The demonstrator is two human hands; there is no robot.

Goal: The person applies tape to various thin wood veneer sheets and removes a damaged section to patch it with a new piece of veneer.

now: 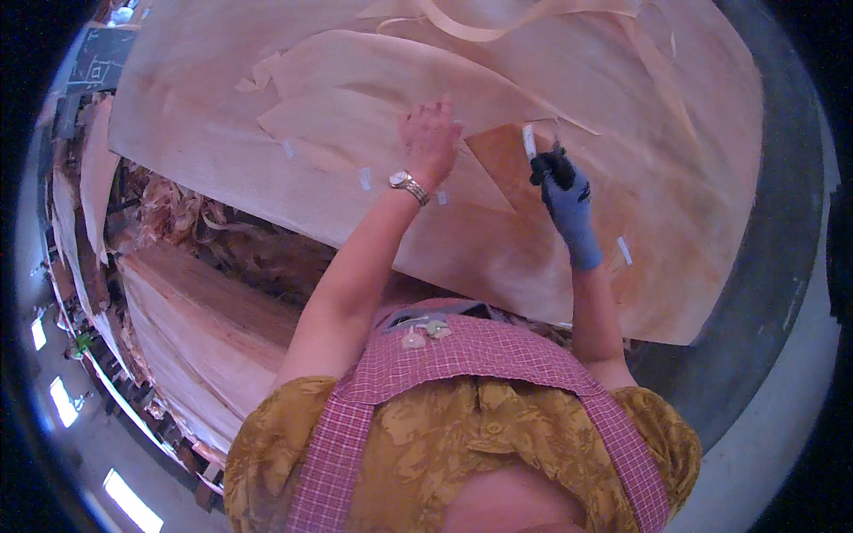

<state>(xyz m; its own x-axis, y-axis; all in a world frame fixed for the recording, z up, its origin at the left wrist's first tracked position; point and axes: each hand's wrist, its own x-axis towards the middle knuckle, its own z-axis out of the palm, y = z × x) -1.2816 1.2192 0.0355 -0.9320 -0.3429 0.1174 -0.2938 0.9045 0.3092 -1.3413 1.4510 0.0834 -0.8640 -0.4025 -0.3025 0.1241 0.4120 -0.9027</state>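
Thin wood veneer [346,209] is spread in front of me as a broad pale sheet. My left hand [431,142], bare with a metal wristwatch [410,186], rests on a loose curved veneer piece [346,84] with its fingers apart. To its right, my right hand [562,191] wears a blue-grey glove with dark fingertips. Its fingers close on a short white strip [530,142]; a thin dark tip beside it is too small to name. Between the hands lies a darker brown angular patch [506,164].
Small white tape pieces [365,178] dot the sheet, one [625,250] right of my glove. Curled veneer offcuts [484,34] lie at the far side. Left of the sheet are heaped shavings [169,213] and stacked veneer [195,329]. A dark surface edge [782,178] runs along the right.
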